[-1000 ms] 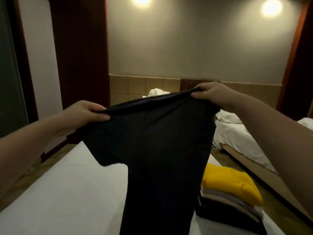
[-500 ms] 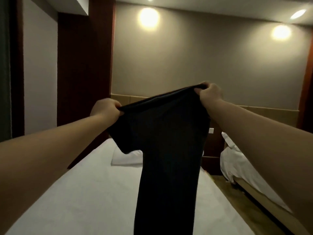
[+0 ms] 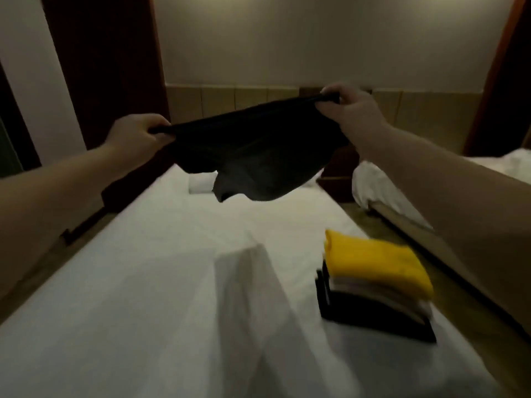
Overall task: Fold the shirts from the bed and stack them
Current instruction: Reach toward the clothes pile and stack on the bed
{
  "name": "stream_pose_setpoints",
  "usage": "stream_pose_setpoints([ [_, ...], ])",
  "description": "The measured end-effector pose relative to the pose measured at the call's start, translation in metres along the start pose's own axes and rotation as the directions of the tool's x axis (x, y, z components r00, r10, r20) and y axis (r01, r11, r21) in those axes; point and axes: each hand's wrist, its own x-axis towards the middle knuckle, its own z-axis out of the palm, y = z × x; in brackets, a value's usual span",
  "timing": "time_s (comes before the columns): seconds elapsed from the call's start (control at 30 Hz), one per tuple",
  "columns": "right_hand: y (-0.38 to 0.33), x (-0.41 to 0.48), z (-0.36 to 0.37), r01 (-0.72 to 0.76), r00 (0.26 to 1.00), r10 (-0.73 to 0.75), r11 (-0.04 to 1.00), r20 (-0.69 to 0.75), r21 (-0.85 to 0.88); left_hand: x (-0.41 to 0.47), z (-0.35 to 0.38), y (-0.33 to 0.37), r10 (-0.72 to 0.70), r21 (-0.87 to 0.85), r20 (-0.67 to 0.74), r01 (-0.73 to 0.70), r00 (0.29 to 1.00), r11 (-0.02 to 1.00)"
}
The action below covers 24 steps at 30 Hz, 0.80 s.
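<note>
Fingers [image 3: 156, 126] of the left hand [image 3: 138, 133] curl round one end of the top edge of a black shirt [image 3: 253, 150]. Fingers [image 3: 330, 94] of the right hand [image 3: 350, 110] clench the other end. The edge is drawn almost taut between the two grips, and it slopes because the right grip rides higher than the left.

Held out at arm's length, the shirt balloons just below the fingers in mid-air, touching nothing. Its lower part is swung outward rather than hanging straight. That looks like a shake or a cast meant to spread the cloth flat before the first fold.

Well below the fingers, and nearer the person, the white bed [image 3: 129, 297] serves as the folding surface. A pale ridge of cloth [image 3: 250, 282] crosses it under the shirt; whether this is bunched sheet or a white garment cannot be told.

Below the right fingers, near the mattress's right edge, sits a stack [image 3: 370, 308] of folded shirts. A yellow shirt [image 3: 376, 262] lies on top, pale ones lie beneath it, and a dark one is at the bottom. The stack appears to be parked to one side so the middle of the mattress stays free for folding.

Just beyond the shirt's hanging edge, a small white roll [image 3: 201, 183] lies near the head of the bed. To the right of the right fingers, across a strip of floor, a second bed [image 3: 382, 193] holds rumpled white bedding.
</note>
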Motion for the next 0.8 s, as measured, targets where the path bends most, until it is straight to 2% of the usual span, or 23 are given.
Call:
stream_pose_setpoints([
  [0.1, 0.024, -0.091, 0.012, -0.095, 0.973, 0.128, 0.980, 0.191, -0.174, -0.097, 0.011, -0.029, -0.118, 0.013, 0.177, 0.118, 0.977, 0.993],
  [0.23, 0.040, -0.193, 0.029, -0.149, 0.903, 0.237, 0.955, 0.359, -0.256, -0.220, 0.023, -0.057, -0.258, 0.042, 0.329, 0.259, 0.908, 0.965],
  [0.4, 0.043, -0.294, 0.033, -0.167, 0.784, 0.332, 0.927, 0.525, -0.337, -0.329, 0.032, -0.069, -0.277, 0.182, 0.460, 0.216, 0.844, 0.959],
  [0.5, 0.042, -0.321, 0.032, -0.187, 0.750, 0.365, 0.917, 0.551, -0.352, -0.358, 0.032, -0.070, -0.249, 0.162, 0.483, 0.194, 0.840, 0.968],
  [0.63, 0.046, -0.330, 0.038, -0.216, 0.751, 0.376, 0.917, 0.543, -0.337, -0.369, 0.037, -0.073, -0.246, 0.134, 0.458, 0.208, 0.854, 0.969],
  [0.8, 0.051, -0.336, 0.047, -0.058, 0.641, 0.386, 0.886, 0.664, -0.459, -0.377, 0.050, -0.085, -0.230, 0.227, 0.526, 0.125, 0.819, 0.966],
])
